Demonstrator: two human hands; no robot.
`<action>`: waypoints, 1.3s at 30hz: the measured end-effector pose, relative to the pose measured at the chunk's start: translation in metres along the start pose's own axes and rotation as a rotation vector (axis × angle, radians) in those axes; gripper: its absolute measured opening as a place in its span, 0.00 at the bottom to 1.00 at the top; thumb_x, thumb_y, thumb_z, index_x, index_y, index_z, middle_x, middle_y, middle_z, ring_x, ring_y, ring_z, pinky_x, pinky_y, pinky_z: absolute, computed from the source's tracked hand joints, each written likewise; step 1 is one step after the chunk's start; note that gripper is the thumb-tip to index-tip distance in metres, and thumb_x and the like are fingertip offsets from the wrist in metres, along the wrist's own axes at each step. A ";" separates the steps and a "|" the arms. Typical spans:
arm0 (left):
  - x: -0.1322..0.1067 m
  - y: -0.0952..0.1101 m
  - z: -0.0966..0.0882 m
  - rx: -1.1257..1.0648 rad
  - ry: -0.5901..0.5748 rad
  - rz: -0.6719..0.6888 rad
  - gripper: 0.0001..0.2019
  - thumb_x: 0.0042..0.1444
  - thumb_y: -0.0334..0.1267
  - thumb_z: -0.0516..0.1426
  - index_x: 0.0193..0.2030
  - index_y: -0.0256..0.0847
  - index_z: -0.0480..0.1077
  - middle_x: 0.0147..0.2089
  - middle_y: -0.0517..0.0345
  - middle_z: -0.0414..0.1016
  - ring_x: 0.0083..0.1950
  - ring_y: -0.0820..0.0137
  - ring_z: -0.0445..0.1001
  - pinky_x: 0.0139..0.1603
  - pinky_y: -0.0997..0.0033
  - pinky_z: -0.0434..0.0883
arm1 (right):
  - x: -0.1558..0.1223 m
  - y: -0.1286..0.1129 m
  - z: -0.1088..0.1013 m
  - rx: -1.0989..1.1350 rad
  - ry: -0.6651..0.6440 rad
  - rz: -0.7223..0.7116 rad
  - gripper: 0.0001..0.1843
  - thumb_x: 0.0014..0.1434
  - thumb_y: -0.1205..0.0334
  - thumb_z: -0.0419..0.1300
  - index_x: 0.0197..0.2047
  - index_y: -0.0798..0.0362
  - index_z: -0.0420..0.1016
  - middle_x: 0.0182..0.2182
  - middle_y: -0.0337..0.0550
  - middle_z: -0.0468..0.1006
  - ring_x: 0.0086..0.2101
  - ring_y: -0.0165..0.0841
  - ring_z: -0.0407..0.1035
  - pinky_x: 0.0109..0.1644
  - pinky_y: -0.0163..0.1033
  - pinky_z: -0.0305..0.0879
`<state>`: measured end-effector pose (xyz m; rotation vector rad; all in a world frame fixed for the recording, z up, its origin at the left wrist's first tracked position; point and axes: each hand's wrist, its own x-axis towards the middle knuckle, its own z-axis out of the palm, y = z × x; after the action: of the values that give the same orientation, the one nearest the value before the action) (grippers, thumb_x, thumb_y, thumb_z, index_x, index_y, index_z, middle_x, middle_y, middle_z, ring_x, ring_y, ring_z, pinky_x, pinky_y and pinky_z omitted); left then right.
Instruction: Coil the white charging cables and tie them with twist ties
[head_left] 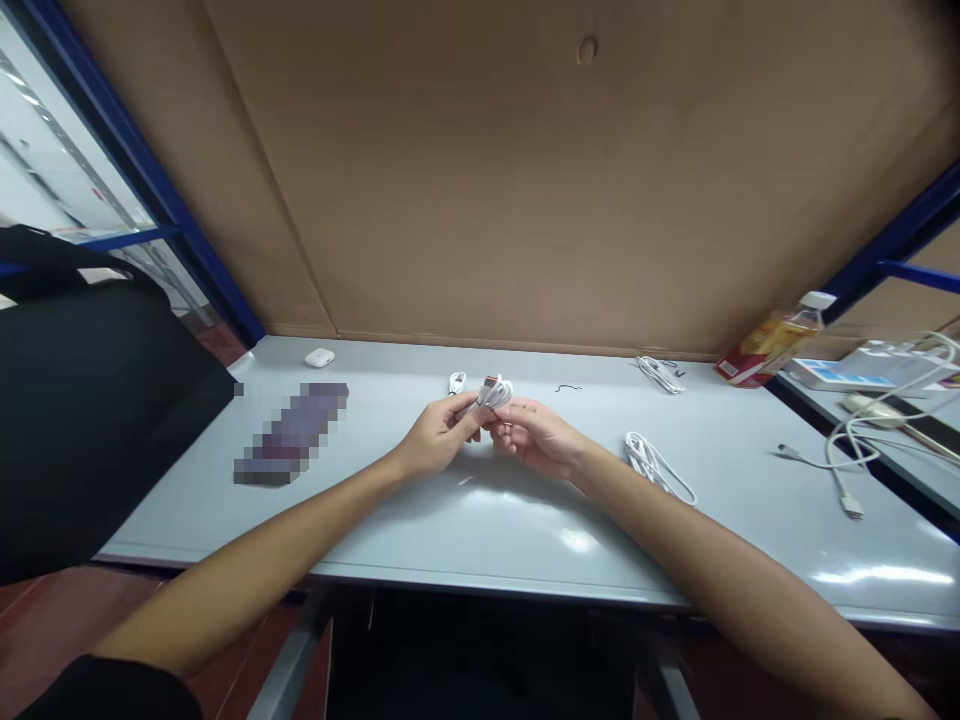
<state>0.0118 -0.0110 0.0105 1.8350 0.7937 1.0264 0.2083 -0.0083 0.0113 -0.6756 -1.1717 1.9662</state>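
Both hands meet over the middle of the grey table [480, 520]. My left hand [435, 437] and my right hand [534, 437] pinch a small coiled white cable [495, 392] between their fingertips, held just above the tabletop. Fingers of both hands are closed around the coil. Another small white coil [457, 382] lies on the table just behind my left hand.
A loose white cable bundle [655, 464] lies right of my right wrist, another [660, 373] at the back. A white earbud case [319, 357], a blurred dark flat object [291, 434], a drink bottle [772, 345], a black bag [82, 400] at left, more cables [847, 450] at right.
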 end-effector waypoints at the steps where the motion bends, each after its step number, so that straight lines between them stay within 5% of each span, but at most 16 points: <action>1: 0.000 0.000 0.000 0.004 -0.004 -0.010 0.20 0.69 0.53 0.53 0.44 0.37 0.75 0.36 0.55 0.76 0.33 0.72 0.71 0.37 0.72 0.71 | 0.001 0.000 -0.001 -0.036 0.038 -0.025 0.13 0.56 0.55 0.71 0.30 0.54 0.76 0.27 0.37 0.70 0.27 0.27 0.58 0.32 0.36 0.59; 9: 0.002 -0.010 0.000 -0.032 -0.027 -0.052 0.19 0.69 0.53 0.53 0.49 0.37 0.72 0.43 0.51 0.78 0.40 0.68 0.77 0.42 0.69 0.73 | 0.004 -0.002 -0.004 -0.395 0.175 -0.211 0.17 0.56 0.48 0.68 0.26 0.52 0.75 0.23 0.36 0.70 0.27 0.29 0.62 0.34 0.38 0.58; 12: 0.001 -0.012 0.001 -0.058 -0.005 -0.099 0.22 0.68 0.52 0.55 0.59 0.37 0.68 0.42 0.50 0.79 0.39 0.67 0.77 0.43 0.67 0.73 | 0.003 -0.002 -0.004 -0.615 0.231 -0.321 0.14 0.59 0.52 0.65 0.28 0.53 0.76 0.24 0.39 0.74 0.28 0.31 0.66 0.35 0.39 0.60; 16: -0.002 -0.014 0.003 -0.127 -0.014 -0.156 0.38 0.66 0.46 0.58 0.76 0.40 0.46 0.41 0.53 0.79 0.35 0.69 0.77 0.43 0.65 0.73 | 0.000 -0.003 -0.004 -0.972 0.309 -0.463 0.09 0.60 0.60 0.61 0.28 0.52 0.76 0.26 0.41 0.78 0.28 0.31 0.66 0.34 0.38 0.59; 20: -0.005 -0.014 0.004 -0.208 -0.101 -0.070 0.51 0.60 0.35 0.63 0.78 0.49 0.31 0.50 0.50 0.78 0.40 0.71 0.76 0.47 0.64 0.74 | -0.001 -0.006 -0.009 -1.186 0.347 -0.612 0.11 0.61 0.61 0.60 0.27 0.50 0.74 0.25 0.39 0.73 0.26 0.31 0.62 0.34 0.38 0.57; 24: -0.003 -0.014 0.003 -0.080 -0.113 -0.017 0.37 0.61 0.38 0.63 0.74 0.45 0.53 0.50 0.48 0.78 0.43 0.69 0.75 0.47 0.65 0.73 | 0.001 -0.007 -0.018 -1.278 0.309 -0.681 0.11 0.63 0.62 0.58 0.28 0.49 0.74 0.26 0.41 0.73 0.28 0.33 0.62 0.35 0.39 0.56; 26: -0.002 -0.013 0.000 0.050 -0.069 -0.016 0.25 0.63 0.43 0.61 0.66 0.42 0.68 0.47 0.50 0.79 0.41 0.68 0.74 0.45 0.67 0.72 | 0.003 -0.006 -0.022 -1.314 0.281 -0.695 0.11 0.62 0.64 0.57 0.29 0.49 0.75 0.27 0.42 0.72 0.28 0.33 0.62 0.36 0.40 0.56; 30: 0.001 -0.008 -0.008 0.296 0.073 0.071 0.15 0.64 0.48 0.61 0.48 0.41 0.80 0.37 0.55 0.78 0.33 0.71 0.68 0.38 0.69 0.68 | 0.003 -0.002 -0.020 -1.398 0.188 -0.727 0.11 0.64 0.64 0.55 0.32 0.48 0.76 0.27 0.42 0.70 0.29 0.34 0.60 0.36 0.40 0.57; 33: 0.001 -0.004 -0.009 0.311 0.147 0.103 0.14 0.64 0.49 0.61 0.39 0.39 0.79 0.34 0.56 0.74 0.32 0.72 0.67 0.37 0.70 0.67 | -0.001 0.002 -0.010 -1.441 0.086 -0.737 0.13 0.66 0.64 0.53 0.30 0.47 0.73 0.25 0.41 0.66 0.27 0.34 0.57 0.36 0.41 0.57; 37: 0.002 -0.002 -0.007 0.055 0.165 -0.046 0.20 0.64 0.49 0.60 0.57 0.41 0.70 0.28 0.65 0.67 0.26 0.75 0.64 0.28 0.75 0.64 | -0.005 0.006 0.004 -1.466 0.017 -0.735 0.15 0.67 0.65 0.52 0.28 0.45 0.69 0.25 0.40 0.65 0.27 0.35 0.54 0.35 0.42 0.58; 39: 0.003 -0.003 -0.007 0.007 0.132 -0.138 0.20 0.63 0.50 0.61 0.55 0.41 0.70 0.24 0.67 0.64 0.22 0.77 0.60 0.23 0.77 0.60 | -0.005 0.008 0.007 -1.474 0.007 -0.737 0.14 0.67 0.65 0.52 0.29 0.45 0.70 0.25 0.41 0.66 0.27 0.35 0.55 0.35 0.42 0.58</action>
<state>0.0067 -0.0048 0.0109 1.7060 0.9892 1.0643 0.2040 -0.0185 0.0076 -0.7142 -2.3480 0.2589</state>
